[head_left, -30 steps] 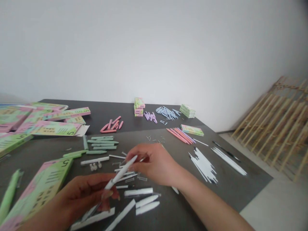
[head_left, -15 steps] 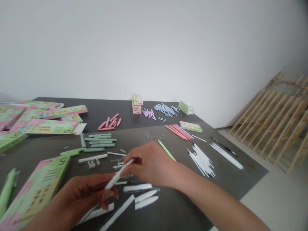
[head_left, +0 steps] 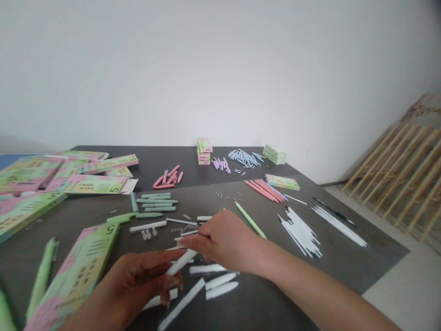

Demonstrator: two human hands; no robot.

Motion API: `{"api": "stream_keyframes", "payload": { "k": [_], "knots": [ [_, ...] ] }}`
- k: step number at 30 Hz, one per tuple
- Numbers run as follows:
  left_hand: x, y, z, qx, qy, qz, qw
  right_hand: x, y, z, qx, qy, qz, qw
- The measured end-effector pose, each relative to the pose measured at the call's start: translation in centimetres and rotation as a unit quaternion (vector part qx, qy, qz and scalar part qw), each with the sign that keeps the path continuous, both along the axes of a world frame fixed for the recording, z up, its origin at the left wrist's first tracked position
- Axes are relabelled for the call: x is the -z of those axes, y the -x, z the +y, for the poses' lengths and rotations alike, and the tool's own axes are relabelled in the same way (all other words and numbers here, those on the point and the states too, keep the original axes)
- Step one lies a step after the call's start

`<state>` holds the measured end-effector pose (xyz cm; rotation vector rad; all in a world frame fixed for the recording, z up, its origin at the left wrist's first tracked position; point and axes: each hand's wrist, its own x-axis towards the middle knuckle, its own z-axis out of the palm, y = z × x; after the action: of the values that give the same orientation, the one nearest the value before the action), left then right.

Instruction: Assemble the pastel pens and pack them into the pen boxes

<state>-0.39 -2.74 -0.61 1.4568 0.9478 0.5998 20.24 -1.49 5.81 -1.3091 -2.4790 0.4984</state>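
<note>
My left hand (head_left: 138, 282) is closed around a white pen barrel (head_left: 181, 262) low in the view, thumb on top. My right hand (head_left: 223, 241) pinches the barrel's upper end with fingertips, just above the left hand. Under both hands lie several loose white pen parts (head_left: 213, 285) on the dark table (head_left: 241, 303). A light green pen (head_left: 250, 219) lies just right of my right hand.
Green-and-pink pen boxes (head_left: 79, 271) lie at the left and back left. Teal barrels (head_left: 156, 204), pink caps (head_left: 168, 177), purple and blue parts (head_left: 241, 158), pink pens (head_left: 263, 189) and white refills (head_left: 301, 232) are spread over the table. A wooden lattice (head_left: 396, 179) leans at right.
My hands have drawn closer along the white barrel, which has dropped lower and flatter. The camera shifted slightly, so the table items sit more to the right.
</note>
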Motion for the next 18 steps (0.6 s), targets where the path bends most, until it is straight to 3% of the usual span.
{"api": "stream_keyframes", "payload": {
  "k": [7,14,18],
  "knots": [
    [-0.3,-0.2,-0.2,0.023,0.014,-0.004,1.000,0.8,0.1,-0.3,0.020,0.008,0.027,0.999],
    [-1.3,-0.1,-0.1,0.011,0.018,-0.007,1.000,1.0,-0.7,-1.3,0.025,0.089,0.232,0.968],
    [-1.0,0.2,0.2,0.008,0.019,-0.035,0.999,1.5,-1.3,-1.3,0.026,0.121,0.249,0.960]
  ]
}}
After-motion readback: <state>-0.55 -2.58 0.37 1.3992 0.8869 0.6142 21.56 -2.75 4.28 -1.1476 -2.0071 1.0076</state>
